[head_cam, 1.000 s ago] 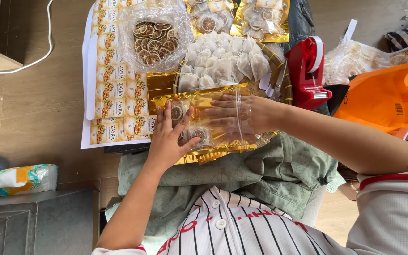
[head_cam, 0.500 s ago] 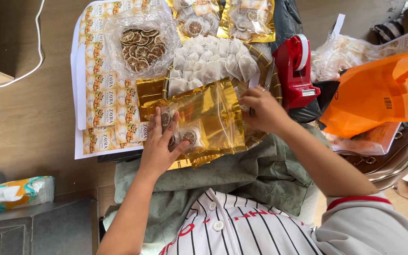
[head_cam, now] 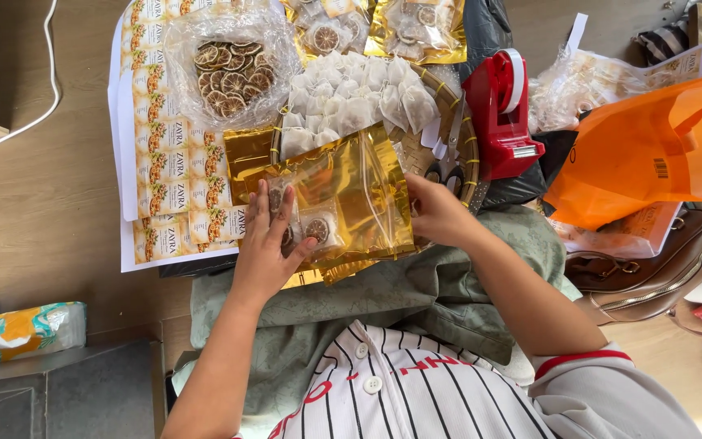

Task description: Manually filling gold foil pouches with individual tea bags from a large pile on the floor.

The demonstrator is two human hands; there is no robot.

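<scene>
Your left hand [head_cam: 266, 248] lies flat on the gold pouch [head_cam: 343, 195], fingers spread and pressing down over the dried slices that show through its clear window. Your right hand [head_cam: 436, 213] has the pouch's right edge pinched between thumb and fingers; how tight the pinch is cannot be told from this angle. The pouch rests across your lap, on the green cloth [head_cam: 416, 284], just in front of the basket [head_cam: 465, 154] piled with white sachets [head_cam: 351, 93].

Judging by its look, the pouch is light, thin and glossy, so it will likely slide under a flat palm and crease if you squeeze the middle. The slices inside look brittle; press on them gently. Take hold at the sealed edges or corners, where the film is doubled and stiffer, one hand to each side, and keep it level so the contents do not slump to one end.

A bag of slices [head_cam: 229, 69] lies beyond the label sheet [head_cam: 164, 187], and a red tape dispenser [head_cam: 505, 114] stands beside the basket
</scene>
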